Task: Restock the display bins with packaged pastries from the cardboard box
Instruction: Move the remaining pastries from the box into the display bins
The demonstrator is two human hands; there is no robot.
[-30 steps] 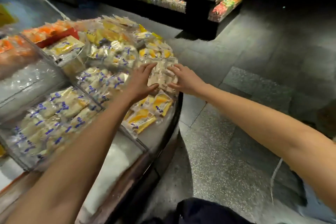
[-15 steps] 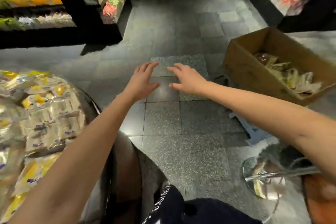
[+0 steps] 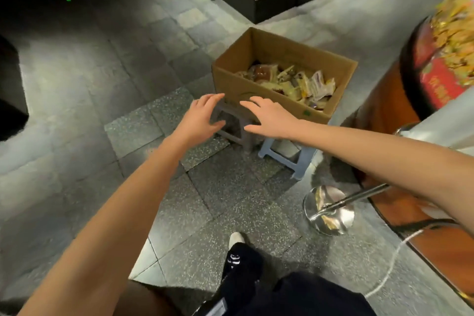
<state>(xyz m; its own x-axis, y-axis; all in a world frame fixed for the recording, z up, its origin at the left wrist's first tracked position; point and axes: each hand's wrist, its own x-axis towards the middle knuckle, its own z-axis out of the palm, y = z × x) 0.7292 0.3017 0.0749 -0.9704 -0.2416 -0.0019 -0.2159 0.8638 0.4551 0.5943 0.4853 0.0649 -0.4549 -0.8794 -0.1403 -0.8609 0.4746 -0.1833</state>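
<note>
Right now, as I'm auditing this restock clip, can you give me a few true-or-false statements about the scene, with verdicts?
1. The left hand and the right hand both hold nothing. True.
2. The cardboard box stands directly on the floor. False: it rests on low plastic stools.
3. Packaged pastries lie inside the box. True.
4. The left hand is down inside the box. False: it is outside, in front of the box's near corner, with its fingers spread.
</note>
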